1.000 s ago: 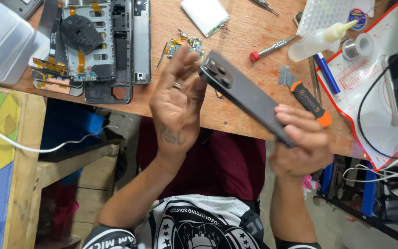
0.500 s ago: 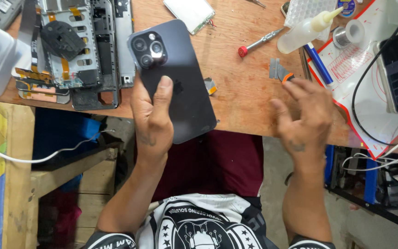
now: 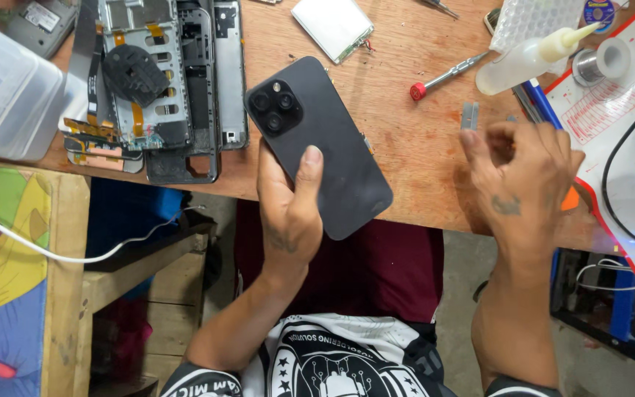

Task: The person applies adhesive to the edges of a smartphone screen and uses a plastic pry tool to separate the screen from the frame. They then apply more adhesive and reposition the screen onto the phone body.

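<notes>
**Phone now in the left hand alone, back side up**

The left hand [image 3: 288,209] clamps a dark smartphone [image 3: 317,143] from below, thumb and palm along one long edge, the index finger lying straight up the back panel. The phone hangs tilted over the near edge of the wooden workbench [image 3: 406,140], camera cluster toward the far left. A second ago both hands gripped it edge-on and turned it; half a second ago the right hand had let go. The right hand [image 3: 523,180] now hovers empty over the bench, fingers loosely curled and apart, just beside a small grey metal piece [image 3: 469,115] and covering most of an orange-handled tool [image 3: 570,198]. So the hold has passed to one hand, freeing the other for the tools.

Farther out lie a red-tipped screwdriver [image 3: 446,75], a squeeze bottle [image 3: 531,57], a solder spool [image 3: 598,65] on a white mat [image 3: 611,125], a disassembled device frame [image 3: 163,88], and a clear plastic box [image 3: 5,95].
</notes>
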